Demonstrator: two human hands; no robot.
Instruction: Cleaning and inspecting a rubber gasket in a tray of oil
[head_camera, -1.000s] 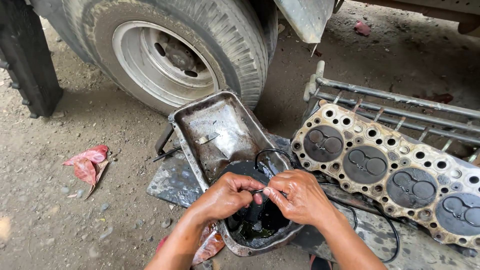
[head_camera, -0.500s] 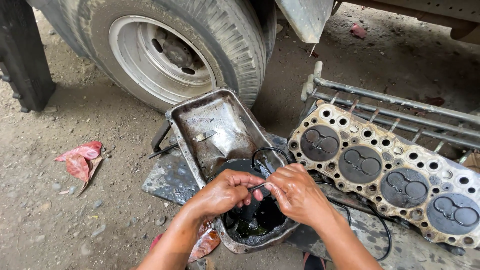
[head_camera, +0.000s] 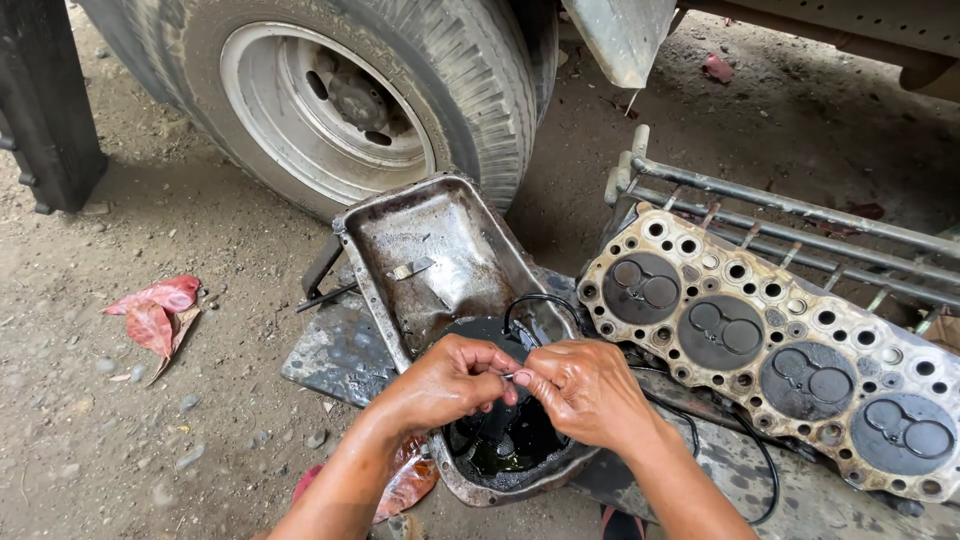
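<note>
My left hand (head_camera: 446, 382) and my right hand (head_camera: 583, 389) meet over the deep end of a dirty metal oil pan (head_camera: 432, 255). Between their fingertips they pinch a small metal part (head_camera: 514, 377); it is too small to tell its kind. A thin black rubber ring (head_camera: 540, 303) loops over the pan just behind my fingers. Dark oily liquid (head_camera: 500, 455) sits in the pan's sump below my hands. The pan lies on a grey metal sheet (head_camera: 335, 352) on the ground.
A cylinder head (head_camera: 770, 340) with several round chambers lies to the right, with a metal rack (head_camera: 800, 220) behind it. A truck wheel (head_camera: 340, 95) stands at the back. Red leaves (head_camera: 155, 312) lie on the dirt at left. A black block (head_camera: 40, 110) stands far left.
The view has shifted slightly up and left. My hands stay together over the pan's sump, still working the small part between the fingertips.
</note>
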